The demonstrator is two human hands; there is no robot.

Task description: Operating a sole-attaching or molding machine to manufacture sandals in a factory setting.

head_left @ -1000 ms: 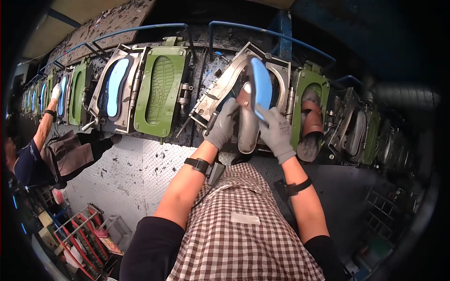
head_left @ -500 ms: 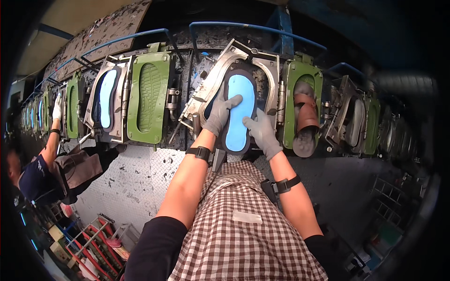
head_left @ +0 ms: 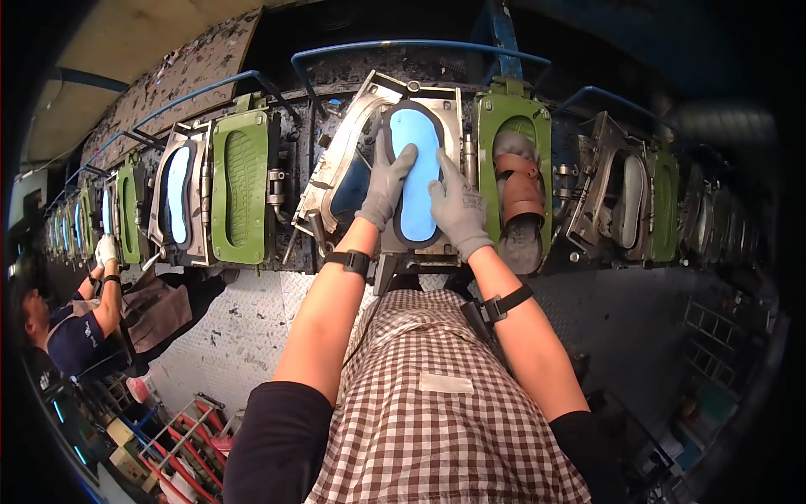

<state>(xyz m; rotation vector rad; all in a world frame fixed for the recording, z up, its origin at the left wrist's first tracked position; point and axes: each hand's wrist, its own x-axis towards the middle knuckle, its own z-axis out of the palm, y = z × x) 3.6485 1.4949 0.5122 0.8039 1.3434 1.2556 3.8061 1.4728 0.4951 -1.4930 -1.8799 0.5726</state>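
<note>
A shoe sole [head_left: 417, 172] with a light-blue face and a dark rim lies lengthwise over the open metal mould frame [head_left: 453, 122] in front of me. My left hand [head_left: 388, 181], in a grey glove, grips its left edge, the thumb across the blue face. On the other side my right hand [head_left: 457, 208], gloved too, holds the right edge with its thumb near the blue face. Fingertips under the rim are hidden. Just right of this frame, the green mould half [head_left: 494, 139] carries a brown strapped sandal upper [head_left: 520, 186] on a dark foot form [head_left: 522, 242].
More moulds line the bench; on the left are a green sole mould [head_left: 241, 189] and a blue-faced sole [head_left: 178, 195]. Blue bars [head_left: 420, 44] arch behind them. A co-worker [head_left: 80, 332] reaches to the bench at far left. A red-barred rack [head_left: 189, 449] stands lower left.
The sole has moved away from me, farther over the metal mould frame, with both hands on it. My view has shifted slightly right. The co-worker's two hands now show close together at the bench.
</note>
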